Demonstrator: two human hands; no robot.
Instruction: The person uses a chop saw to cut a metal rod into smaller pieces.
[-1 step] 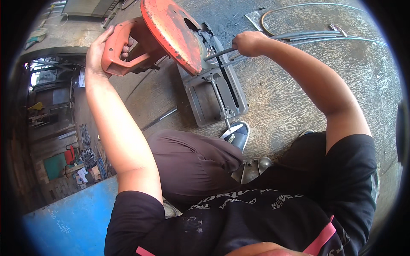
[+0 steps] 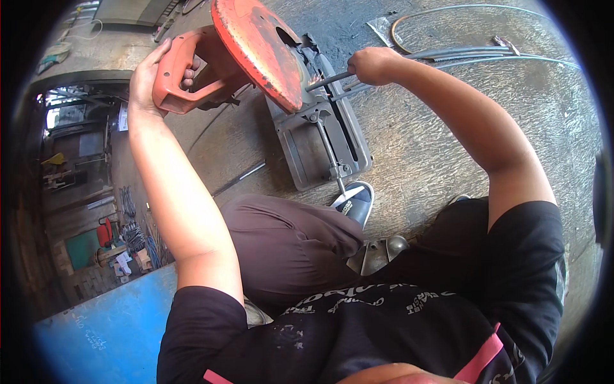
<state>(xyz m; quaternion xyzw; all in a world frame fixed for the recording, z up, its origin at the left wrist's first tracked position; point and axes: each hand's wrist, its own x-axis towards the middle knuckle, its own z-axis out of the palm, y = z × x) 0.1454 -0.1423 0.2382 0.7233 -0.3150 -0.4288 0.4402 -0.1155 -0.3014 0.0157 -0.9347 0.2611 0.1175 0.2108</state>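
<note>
An orange-red chop saw (image 2: 252, 54) with a worn, chipped blade guard stands on its grey base (image 2: 313, 144) on the floor. My left hand (image 2: 146, 80) is wrapped round the saw's orange handle, its fingers curling through the opening. On the far side, my right hand (image 2: 374, 66) is closed round a thin grey metal rod (image 2: 336, 79). The rod's end meets the disc below the guard, where small orange sparks (image 2: 313, 82) show. The exact contact point is partly hidden by the guard.
The base's vise screw (image 2: 326, 147) points toward my dark shoe (image 2: 358, 203), which is close to it. Long metal rods (image 2: 460, 54) and a curved cable (image 2: 409, 18) lie at the far right. A short bar (image 2: 240, 177) is on the floor; a blue sheet (image 2: 109, 333) is at lower left.
The sparks at the rod's end are brighter and spread a little wider. Both hands and the saw hold nearly the same positions.
</note>
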